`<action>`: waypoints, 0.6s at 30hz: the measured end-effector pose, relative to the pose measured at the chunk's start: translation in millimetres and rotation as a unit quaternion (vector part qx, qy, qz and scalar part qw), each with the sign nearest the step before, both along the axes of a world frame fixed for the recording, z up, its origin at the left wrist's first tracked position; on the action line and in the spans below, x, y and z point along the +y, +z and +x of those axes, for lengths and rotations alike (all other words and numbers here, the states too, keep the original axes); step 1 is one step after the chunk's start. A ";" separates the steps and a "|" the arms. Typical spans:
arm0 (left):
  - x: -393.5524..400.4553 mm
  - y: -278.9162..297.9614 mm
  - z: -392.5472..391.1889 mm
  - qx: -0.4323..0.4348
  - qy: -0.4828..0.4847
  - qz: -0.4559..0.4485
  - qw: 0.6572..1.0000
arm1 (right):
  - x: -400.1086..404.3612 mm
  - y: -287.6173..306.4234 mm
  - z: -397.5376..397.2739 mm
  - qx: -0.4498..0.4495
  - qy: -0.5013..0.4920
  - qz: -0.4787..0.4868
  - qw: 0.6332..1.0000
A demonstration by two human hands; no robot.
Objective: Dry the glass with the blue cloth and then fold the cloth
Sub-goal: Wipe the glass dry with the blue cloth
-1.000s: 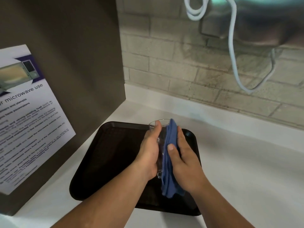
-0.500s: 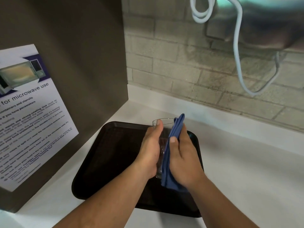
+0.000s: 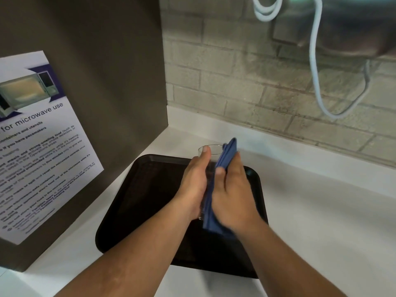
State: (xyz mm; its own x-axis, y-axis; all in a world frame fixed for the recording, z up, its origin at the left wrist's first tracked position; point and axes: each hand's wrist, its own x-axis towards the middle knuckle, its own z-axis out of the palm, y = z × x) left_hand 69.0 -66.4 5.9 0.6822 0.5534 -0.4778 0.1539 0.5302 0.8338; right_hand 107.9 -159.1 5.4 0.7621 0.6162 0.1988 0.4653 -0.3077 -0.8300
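A clear drinking glass (image 3: 211, 150) is held above the dark tray (image 3: 150, 194), and only its rim and a strip of its side show between my hands. My left hand (image 3: 194, 185) wraps its left side, thumb tip at the rim. My right hand (image 3: 232, 194) presses the blue cloth (image 3: 226, 156) flat against the glass's right side. The cloth sticks up past my fingertips and hangs down below my palm. The lower part of the glass is mostly hidden.
The tray lies on a white counter (image 3: 321, 221). A brown panel (image 3: 111, 82) with a microwave-use poster (image 3: 36, 142) stands at the left. A brick wall (image 3: 257, 86) runs behind, with a pale cable (image 3: 315, 61) hanging at the upper right.
My right hand has slid the cloth up along the glass, so more cloth stands above the rim and less hangs below. My left hand keeps its hold on the glass.
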 end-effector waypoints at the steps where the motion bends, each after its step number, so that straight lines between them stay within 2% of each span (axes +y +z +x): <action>1: -0.9 1.6 -1.1 -0.006 -0.009 -0.014 1.000 | 4.8 5.1 12.6 0.045 -0.024 0.021 0.998; 4: 1.6 4.7 0.2 -0.023 -0.009 -0.028 0.999 | 6.5 11.0 32.8 0.251 -0.055 0.092 0.962; 6: 4.6 7.3 1.7 -0.008 0.005 -0.020 1.000 | -2.3 6.9 26.4 0.312 -0.044 0.101 0.944; 7: 5.9 7.9 2.9 0.002 0.012 -0.013 1.000 | -6.8 2.2 19.9 0.308 -0.030 0.093 0.946; 9: 6.7 8.7 4.8 0.018 0.021 0.009 1.000 | -12.5 -8.1 3.7 0.235 0.010 0.050 0.971; 12: 4.8 6.5 4.7 0.023 0.028 0.049 0.998 | -6.7 -9.2 -11.2 0.012 0.036 -0.031 0.999; 13: 4.5 5.2 4.7 0.020 0.025 0.056 0.998 | -1.1 -2.7 -9.3 -0.022 0.029 -0.032 0.999; 15: 3.9 4.0 5.0 0.007 0.011 0.050 0.999 | 7.2 7.6 4.5 -0.002 0.003 0.003 1.000; 18: 3.1 10.5 3.8 -0.012 0.000 -0.007 1.000 | 10.6 17.7 33.2 0.189 -0.038 0.079 0.978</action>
